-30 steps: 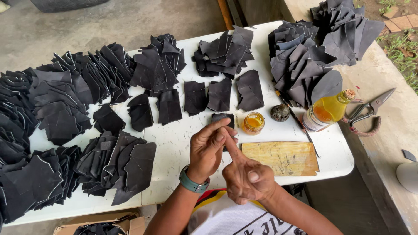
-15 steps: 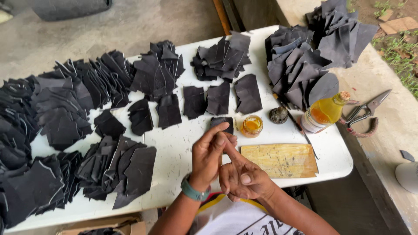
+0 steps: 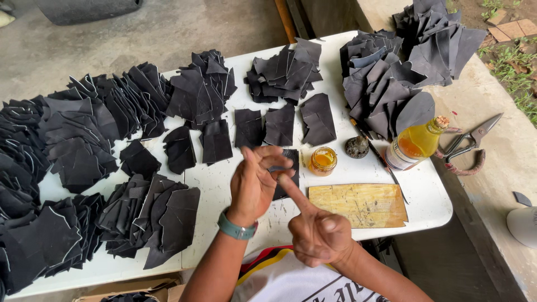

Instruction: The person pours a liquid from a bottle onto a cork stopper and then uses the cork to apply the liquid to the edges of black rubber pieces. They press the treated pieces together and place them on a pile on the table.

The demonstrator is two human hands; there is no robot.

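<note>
White table (image 3: 425, 207) — leather piece (image 3: 288, 168) half-hidden behind left hand (image 3: 254, 184)

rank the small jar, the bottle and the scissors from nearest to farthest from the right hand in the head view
1. Small jar of amber stuff, just above the right hand.
2. Bottle, farther right on the table.
3. Scissors, off the table's right edge.

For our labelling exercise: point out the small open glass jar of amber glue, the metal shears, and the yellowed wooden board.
small glass jar (image 3: 323, 161), head view, amber contents.
metal shears (image 3: 475, 136), head view, near the pivot.
yellowed wooden board (image 3: 358, 204), head view, centre of its face.
</note>
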